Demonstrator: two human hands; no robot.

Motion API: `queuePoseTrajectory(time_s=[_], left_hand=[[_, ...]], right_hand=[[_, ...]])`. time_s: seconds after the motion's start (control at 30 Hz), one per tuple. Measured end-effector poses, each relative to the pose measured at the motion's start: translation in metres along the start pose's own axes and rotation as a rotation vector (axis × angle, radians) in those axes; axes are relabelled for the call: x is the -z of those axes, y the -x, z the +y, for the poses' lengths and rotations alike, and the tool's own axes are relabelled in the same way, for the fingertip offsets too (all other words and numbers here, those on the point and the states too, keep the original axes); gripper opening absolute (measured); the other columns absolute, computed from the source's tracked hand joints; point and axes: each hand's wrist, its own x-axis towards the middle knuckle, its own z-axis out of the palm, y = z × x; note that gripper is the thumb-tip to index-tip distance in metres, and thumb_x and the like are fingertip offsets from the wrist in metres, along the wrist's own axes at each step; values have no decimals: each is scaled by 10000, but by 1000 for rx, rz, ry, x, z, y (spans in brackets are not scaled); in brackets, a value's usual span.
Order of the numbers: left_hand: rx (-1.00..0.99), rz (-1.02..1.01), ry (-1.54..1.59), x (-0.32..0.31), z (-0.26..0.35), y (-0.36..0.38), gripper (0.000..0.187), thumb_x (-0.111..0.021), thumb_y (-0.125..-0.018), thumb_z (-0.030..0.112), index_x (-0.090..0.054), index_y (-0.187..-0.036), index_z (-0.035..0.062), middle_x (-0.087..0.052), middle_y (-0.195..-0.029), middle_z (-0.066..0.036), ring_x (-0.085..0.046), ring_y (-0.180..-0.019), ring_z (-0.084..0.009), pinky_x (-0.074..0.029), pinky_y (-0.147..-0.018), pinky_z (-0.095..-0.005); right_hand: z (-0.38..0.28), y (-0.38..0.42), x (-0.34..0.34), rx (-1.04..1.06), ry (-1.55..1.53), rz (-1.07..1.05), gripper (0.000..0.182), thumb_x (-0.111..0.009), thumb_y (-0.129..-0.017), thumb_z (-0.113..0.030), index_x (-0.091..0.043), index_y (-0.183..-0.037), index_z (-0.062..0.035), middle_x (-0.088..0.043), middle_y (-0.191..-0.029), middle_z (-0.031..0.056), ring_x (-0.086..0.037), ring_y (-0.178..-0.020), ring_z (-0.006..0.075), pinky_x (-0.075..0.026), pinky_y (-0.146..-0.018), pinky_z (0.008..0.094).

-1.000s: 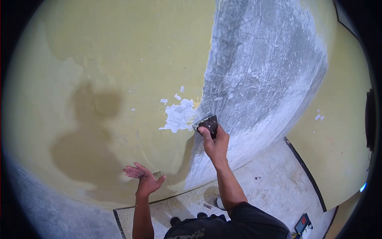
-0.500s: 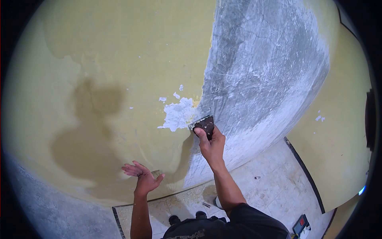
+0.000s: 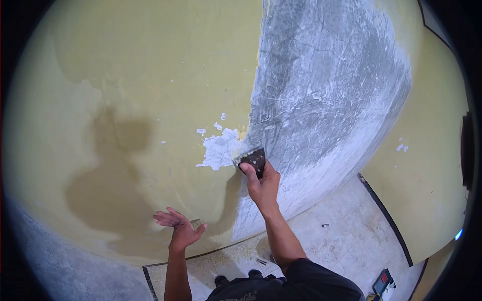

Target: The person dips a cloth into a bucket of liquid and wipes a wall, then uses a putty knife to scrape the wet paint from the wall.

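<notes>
My right hand (image 3: 262, 184) is closed around a dark scraper (image 3: 252, 161), thumb on its near face. The scraper's upper edge, with pale flakes on it, meets the wall where the yellow paint (image 3: 201, 95) borders the bare grey plaster (image 3: 311, 100). Just left of the scraper lies a white peeled patch (image 3: 221, 149) with a few small chips around it. Lower left, my left hand (image 3: 182, 228) is held up near the wall with its fingers spread, holding nothing.
Debris is scattered on the tiled floor (image 3: 346, 220) below. A small dark-and-red box (image 3: 382, 282) stands at the lower right. Dark trim (image 3: 384, 218) edges the wall's base. My shadow falls on the yellow wall at the left.
My right hand and the scraper have shifted slightly left and down in view, as has the white patch's outline. My left hand is nearly unmoved.
</notes>
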Motion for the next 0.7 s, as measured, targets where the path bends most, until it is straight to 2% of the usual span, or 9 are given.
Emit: queuePoseTrajectory(time_s=[0.13,0.23,0.33,0.4,0.43,0.5,0.53,0.6,0.7], left_hand=[[14,19,46,-7,1,-2,1458,-705,-786,637,373,-1330,-179,335,-1259,-610,317,-1222,-755,160,-949,-806],[7,89,-61,-11,-7,3,1512,-746,-731,666,358,-1370,-146,325,-1325,-574,310,-1290,-698,171,-1002,-758],[51,13,-4,-6,-5,2,1512,-748,-732,661,363,-1366,-145,326,-1324,-574,309,-1285,-704,171,-1004,-757],[45,-37,-8,1,0,-2,1486,-726,-752,647,353,-1338,-190,301,-1278,-616,285,-1230,-769,134,-973,-805],[44,-32,-4,-1,1,-4,1486,-726,-752,647,353,-1338,-190,301,-1278,-616,285,-1230,-769,134,-973,-805],[43,17,-35,-4,0,-2,1474,-710,-757,663,334,-1351,-192,261,-1292,-626,247,-1245,-776,122,-976,-808],[41,16,-37,-4,0,-2,1474,-710,-757,663,334,-1351,-192,261,-1292,-626,247,-1245,-776,122,-976,-808],[40,11,-14,-3,-2,-1,1475,-713,-752,662,326,-1358,-191,249,-1294,-629,236,-1256,-772,110,-979,-810],[53,32,-38,-7,-3,-2,1516,-761,-722,648,354,-1374,-145,313,-1339,-570,288,-1294,-709,150,-1018,-758]], right_hand=[[2,-11,-1,-4,-3,38,295,-782,-876,-263,-695,-950,9,-701,-683,96,-628,-576,123,-483,-555,281],[-16,-14,1,-11,32,7,308,-783,-875,-284,-691,-922,7,-699,-685,107,-624,-563,134,-483,-550,287],[11,-10,3,65,-19,17,326,-786,-873,-300,-682,-900,7,-692,-676,116,-610,-543,127,-477,-534,296],[20,-11,7,66,54,-3,350,-781,-875,-322,-680,-897,13,-693,-673,126,-641,-542,155,-481,-526,308],[5,-18,5,72,56,-4,350,-781,-875,-322,-680,-897,13,-693,-673,126,-641,-542,155,-481,-526,308],[-24,-28,-2,44,-48,15,387,-780,-869,-355,-677,-884,18,-684,-659,151,-684,-560,244,-493,-526,340],[-22,-26,1,43,-49,17,387,-780,-869,-355,-677,-884,18,-684,-659,151,-684,-560,244,-493,-526,340],[-8,-14,13,35,172,-35,397,-780,-862,-381,-676,-869,2,-674,-645,164,-680,-570,324,-494,-522,358],[-1,-14,15,66,180,-38,404,-784,-855,-391,-663,-847,-5,-652,-615,165,-660,-542,351,-484,-501,372]])
